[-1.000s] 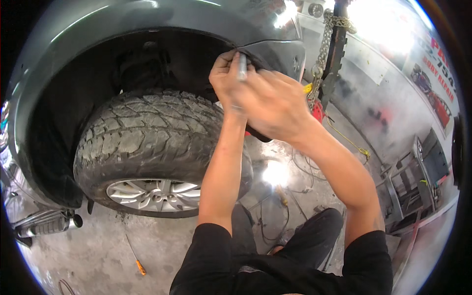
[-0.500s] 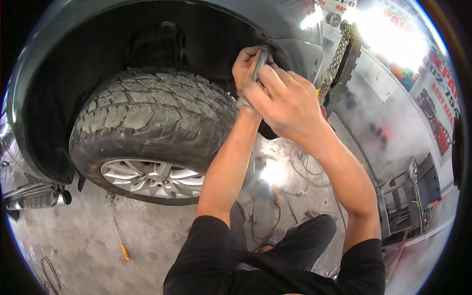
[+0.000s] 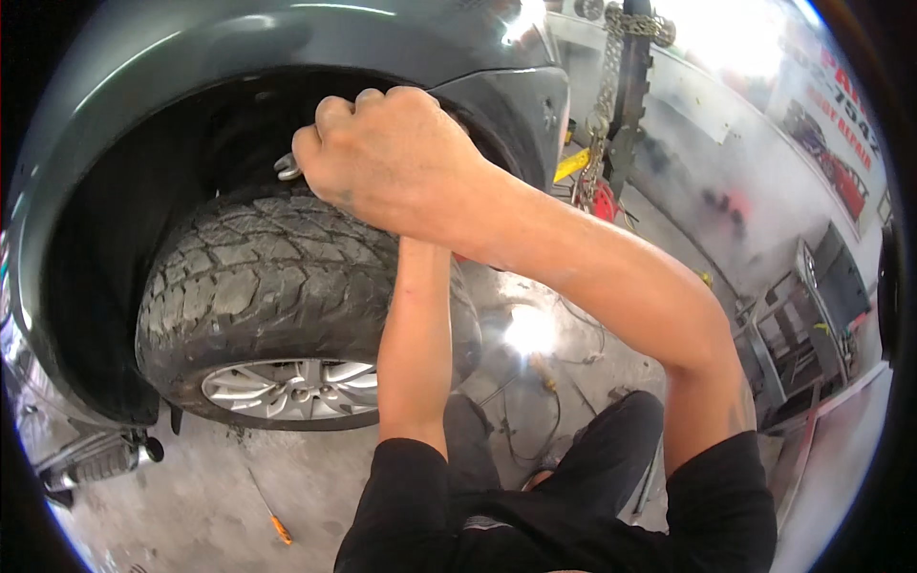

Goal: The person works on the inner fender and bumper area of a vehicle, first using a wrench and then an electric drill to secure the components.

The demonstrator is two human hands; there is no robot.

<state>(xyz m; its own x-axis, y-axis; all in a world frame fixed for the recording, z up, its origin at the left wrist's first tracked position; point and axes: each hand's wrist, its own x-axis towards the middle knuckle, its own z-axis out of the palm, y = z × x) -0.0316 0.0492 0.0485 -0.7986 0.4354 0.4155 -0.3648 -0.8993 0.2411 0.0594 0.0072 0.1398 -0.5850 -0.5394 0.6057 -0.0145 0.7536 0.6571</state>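
Swinging right hand point(image 3: 396, 158) leftward at wheel arch's point(image 3: 100, 248) upper edge, clasping open-ended wrench point(image 3: 287, 169) above tire point(image 3: 258, 272); apparently levering, likely needing reseating next; covering left hand, leaving its fingers' state unclear.

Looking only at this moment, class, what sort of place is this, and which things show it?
Most likely a vehicle repair workshop: a dark grey fender arches over a tyre, the right hand grips a wrench, and an orange-handled screwdriver lies on the floor.
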